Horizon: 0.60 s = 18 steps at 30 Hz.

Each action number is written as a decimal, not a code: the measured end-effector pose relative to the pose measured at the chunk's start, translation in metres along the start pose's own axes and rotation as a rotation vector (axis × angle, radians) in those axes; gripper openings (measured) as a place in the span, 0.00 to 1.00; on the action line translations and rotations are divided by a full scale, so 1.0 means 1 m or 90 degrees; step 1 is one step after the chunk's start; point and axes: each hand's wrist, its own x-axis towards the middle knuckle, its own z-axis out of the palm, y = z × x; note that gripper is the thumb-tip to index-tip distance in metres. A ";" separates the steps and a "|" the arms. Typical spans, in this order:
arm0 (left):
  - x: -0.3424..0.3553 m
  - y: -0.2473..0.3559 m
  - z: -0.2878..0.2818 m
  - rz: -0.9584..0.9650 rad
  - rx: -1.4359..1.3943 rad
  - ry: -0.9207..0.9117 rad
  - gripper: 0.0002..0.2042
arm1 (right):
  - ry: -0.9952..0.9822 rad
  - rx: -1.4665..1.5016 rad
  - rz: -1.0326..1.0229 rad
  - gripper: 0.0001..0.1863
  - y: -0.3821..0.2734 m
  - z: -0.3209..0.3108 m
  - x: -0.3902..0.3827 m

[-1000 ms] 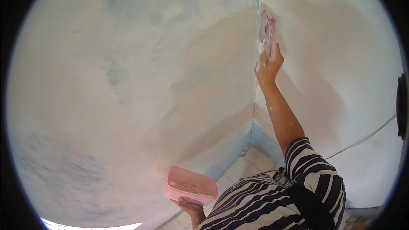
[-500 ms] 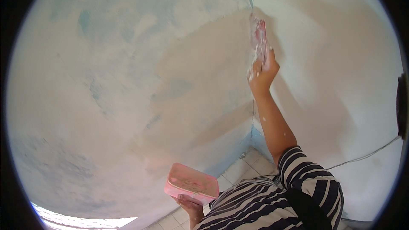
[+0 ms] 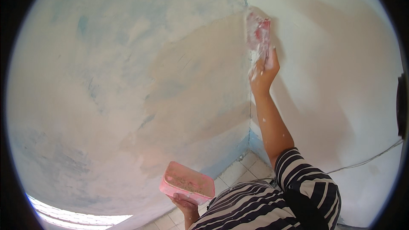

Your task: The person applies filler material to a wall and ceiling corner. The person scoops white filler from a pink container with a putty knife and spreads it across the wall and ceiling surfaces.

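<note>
High up at the corner of two walls, my right hand [image 3: 265,71] is closed round a pink putty spreader [image 3: 258,33] smeared with white filler. The spreader's broad face shows, and it lies at or against the wall by the corner seam; exact contact is hard to see. White splashes mark the fingers and forearm. Low in front of my body, my left hand [image 3: 185,203] supports a pink rectangular plastic tub [image 3: 187,194] from below, tilted slightly. Its upper face looks stained with brownish residue; I cannot tell how much is inside.
A patchy blue and cream wall [image 3: 106,102] fills the left, and a paler wall [image 3: 319,81] the right. Blue paint [image 3: 230,155] bands the wall base above white floor tiles [image 3: 233,173]. A dark object [image 3: 401,106] with a cable [image 3: 366,161] is at the right edge.
The spreader has turned, so more of its broad face shows. My right hand stays almost in place at the corner. The tub has shifted slightly left in view.
</note>
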 end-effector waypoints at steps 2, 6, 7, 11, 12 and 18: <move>0.001 0.004 0.010 -0.021 -0.020 0.009 0.33 | 0.019 -0.275 -0.072 0.11 0.019 0.000 0.013; 0.006 0.013 0.018 -0.025 -0.012 -0.016 0.32 | -0.194 -0.265 -0.172 0.15 0.019 0.055 -0.078; 0.005 0.014 0.018 -0.029 0.027 -0.019 0.31 | -0.259 -0.226 -0.240 0.13 0.006 0.067 -0.096; 0.004 0.026 0.040 0.021 0.033 -0.022 0.31 | -0.358 -0.070 -0.119 0.11 -0.015 0.058 -0.106; 0.004 0.029 0.043 0.040 0.019 -0.024 0.32 | -0.264 -0.072 -0.103 0.10 -0.013 0.048 -0.091; 0.000 0.027 0.035 -0.027 -0.079 0.003 0.33 | 0.028 0.003 0.114 0.15 -0.014 0.025 -0.028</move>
